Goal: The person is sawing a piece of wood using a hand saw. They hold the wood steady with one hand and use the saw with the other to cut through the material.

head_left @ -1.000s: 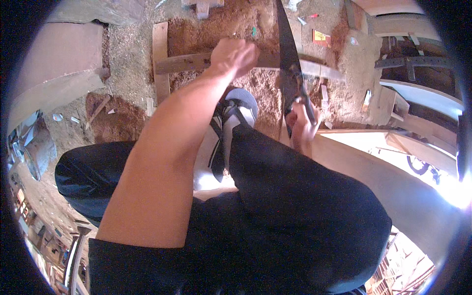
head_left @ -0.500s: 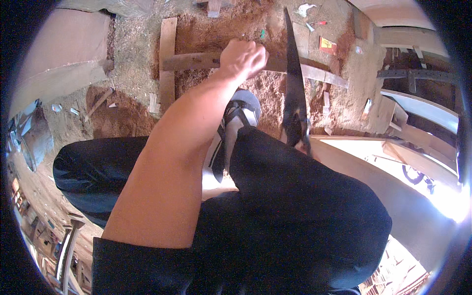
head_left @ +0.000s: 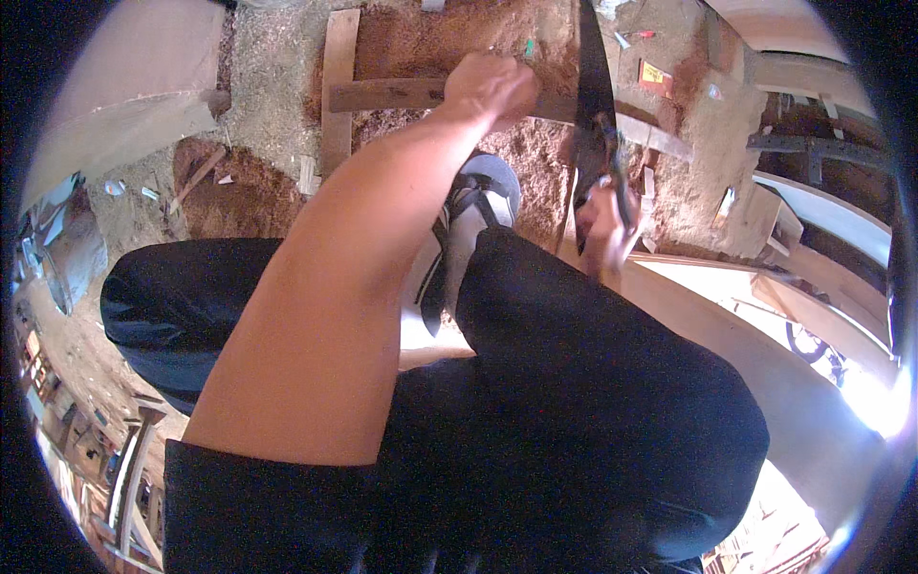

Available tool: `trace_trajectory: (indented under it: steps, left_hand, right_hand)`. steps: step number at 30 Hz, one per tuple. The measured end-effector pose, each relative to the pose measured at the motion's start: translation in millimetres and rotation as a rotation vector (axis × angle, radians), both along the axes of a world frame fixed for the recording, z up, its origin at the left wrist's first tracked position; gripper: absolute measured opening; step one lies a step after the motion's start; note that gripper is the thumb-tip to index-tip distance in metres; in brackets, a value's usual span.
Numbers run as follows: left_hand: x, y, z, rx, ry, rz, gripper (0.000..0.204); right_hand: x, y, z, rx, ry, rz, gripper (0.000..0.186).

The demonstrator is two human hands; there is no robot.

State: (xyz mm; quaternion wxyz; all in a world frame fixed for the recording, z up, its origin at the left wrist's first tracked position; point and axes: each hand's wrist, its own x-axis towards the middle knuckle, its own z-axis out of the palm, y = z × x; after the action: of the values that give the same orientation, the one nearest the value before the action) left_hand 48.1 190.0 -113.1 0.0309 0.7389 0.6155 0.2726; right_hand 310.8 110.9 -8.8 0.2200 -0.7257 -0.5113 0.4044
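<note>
My left hand [head_left: 490,84] is closed on a long wooden strip [head_left: 387,94] that lies crosswise over the sawdust-covered ground. My right hand [head_left: 604,222] grips the handle of a hand saw [head_left: 593,86], whose dark blade runs up and away across the strip just right of my left hand. My foot in a grey and black shoe [head_left: 464,230] rests below the strip, and my knee in dark trousers [head_left: 574,383] fills the middle of the view.
A second wooden plank [head_left: 337,86] stands upright to the left of the strip. Pale boards [head_left: 765,297] lie at the right. A large flat board [head_left: 115,96] is at upper left. Small scraps and litter dot the sawdust.
The saw blade has shifted along its length and my right hand on the handle has moved slightly. My left hand stays closed on the strip.
</note>
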Motion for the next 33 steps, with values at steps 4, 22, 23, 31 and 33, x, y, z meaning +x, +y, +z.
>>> trace_trajectory:
  steps: [4, 22, 23, 31, 33]
  left_hand:
    - [13.8, 13.0, 44.5, -0.509, 0.015, -0.065, 0.018]
    - [13.7, 12.8, 39.4, -0.526, 0.032, -0.062, 0.029]
    - [19.5, 15.0, 54.1, -0.592, 0.074, -0.039, 0.029]
    - [7.9, 14.9, 20.7, -0.353, 0.123, -0.039, 0.022]
    - [16.3, 22.6, 61.8, -0.524, 0.263, -0.097, 0.021]
  right_hand:
    - [-1.7, -2.2, 9.3, -0.119, 0.035, -0.131, 0.023]
    - [8.2, -5.8, -42.1, 0.524, -0.015, -0.033, 0.017]
    - [0.1, -1.2, -31.4, 0.432, 0.061, -0.088, 0.018]
    - [-13.4, -9.6, -0.7, 0.156, 0.128, 0.032, 0.018]
    - [-8.5, -11.5, -5.7, 0.238, 0.019, 0.056, 0.018]
